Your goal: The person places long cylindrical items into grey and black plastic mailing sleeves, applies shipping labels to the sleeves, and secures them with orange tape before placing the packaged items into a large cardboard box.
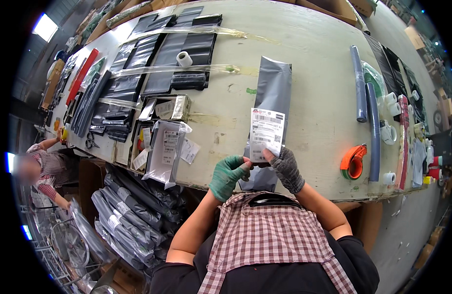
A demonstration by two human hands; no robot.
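Observation:
A long grey plastic mailing bag (274, 85) lies on the table in front of me, its near end reaching past the table edge toward my apron. Over its lower half is a white printed shipping label (267, 128). My left hand (227, 177), in a green fingerless glove, pinches at the label's lower left corner, thumb against forefinger. My right hand (286, 170), in a grey fingerless glove, grips the label's lower right, with the thumb on its face and the other fingers behind. Whether the label is stuck to the bag cannot be made out.
Left of me are label boxes (163, 147), scissors (91, 141) and stacked black and grey bags (174, 54). An orange tape dispenser (354, 162) and grey rolls (373, 132) lie right. Filled grey bags (125, 220) pile below the table; another person (52, 169) stands far left.

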